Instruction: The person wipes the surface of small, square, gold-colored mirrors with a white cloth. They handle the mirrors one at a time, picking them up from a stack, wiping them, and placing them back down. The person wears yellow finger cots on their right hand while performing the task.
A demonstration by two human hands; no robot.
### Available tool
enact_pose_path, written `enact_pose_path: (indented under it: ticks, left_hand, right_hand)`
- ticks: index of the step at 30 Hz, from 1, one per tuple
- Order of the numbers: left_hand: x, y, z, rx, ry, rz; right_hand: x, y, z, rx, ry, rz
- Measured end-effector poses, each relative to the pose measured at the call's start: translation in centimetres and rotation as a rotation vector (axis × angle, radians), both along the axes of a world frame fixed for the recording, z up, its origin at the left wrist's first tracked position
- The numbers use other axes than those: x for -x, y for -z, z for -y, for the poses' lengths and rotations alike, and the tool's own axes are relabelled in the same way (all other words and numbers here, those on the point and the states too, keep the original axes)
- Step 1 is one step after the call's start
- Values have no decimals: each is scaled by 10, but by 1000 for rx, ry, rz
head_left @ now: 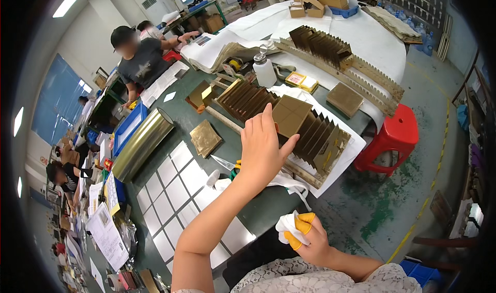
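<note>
Left hand pinches a gold card panel above the slotted rack at the desk's right edge. Right hand is closed around a white cloth. Many slots filled; panel unseated.

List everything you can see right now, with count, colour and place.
gold square sheet: one, gold, held over the near rack
rack of gold sheets: two, gold, near one mid-table, another farther back
loose gold sheets: small stack, gold, left of the near rack
foil roll: one, gold, left of table
scissors: one, yellow handles, table middle
plastic bottle: one, clear, behind the near rack
stool: one, red, floor at right
white tiles: many, near table edge
left hand: fingers on the gold square sheet
right hand: yellow fingertip covers, gripping a white cloth
</note>
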State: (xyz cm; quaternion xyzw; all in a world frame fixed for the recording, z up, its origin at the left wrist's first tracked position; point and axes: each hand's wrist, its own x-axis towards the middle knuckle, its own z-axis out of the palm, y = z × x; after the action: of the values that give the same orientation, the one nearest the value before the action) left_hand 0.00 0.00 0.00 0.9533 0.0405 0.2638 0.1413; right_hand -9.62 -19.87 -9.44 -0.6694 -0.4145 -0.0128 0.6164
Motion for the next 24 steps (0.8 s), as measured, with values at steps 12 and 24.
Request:
enact_pose_path:
  ticks: [12,24]
  left_hand:
    - [-7,-2,3,167,-84,-73]
    - [170,-12,-22,389,152,86]
  right_hand:
    - [10,-25,25,-54,74,-30]
    - [-8,-41,12,14,150,-296]
